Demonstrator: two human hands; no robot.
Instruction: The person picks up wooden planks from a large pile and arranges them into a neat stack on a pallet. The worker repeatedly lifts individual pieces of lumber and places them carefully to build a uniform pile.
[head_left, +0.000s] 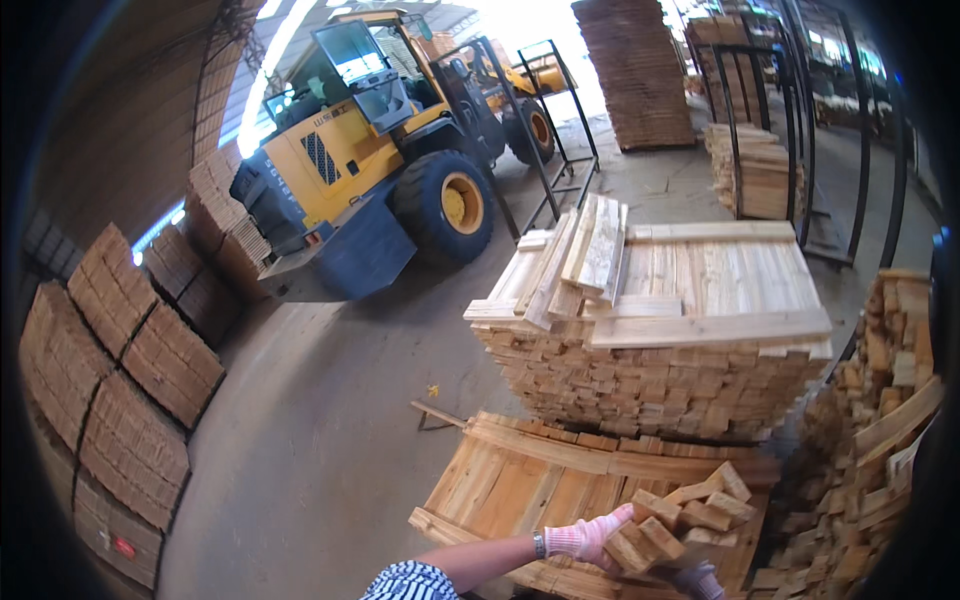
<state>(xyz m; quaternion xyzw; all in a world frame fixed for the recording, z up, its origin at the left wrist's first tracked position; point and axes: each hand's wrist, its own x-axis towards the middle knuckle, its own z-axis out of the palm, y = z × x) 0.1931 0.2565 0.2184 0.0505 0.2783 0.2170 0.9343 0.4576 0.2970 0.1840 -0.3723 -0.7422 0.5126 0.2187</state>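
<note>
- Left grip (588,538), pink-gloved, is closed on the near left side of clustered short wood blocks (705,515).
- Right grip (697,580), gloved, sits below the cluster, partly hidden; cannot tell whether it is clenched.
- Blocks located above the right part of a low board stack (515,475).
- Directly beyond, a taller wood stack (650,390) stands in the way, loose boards (597,250) on top.
- Right side: piled wood pieces (868,490).
- Farther off, left of the taller stack: yellow wheel loader (360,160).
</note>
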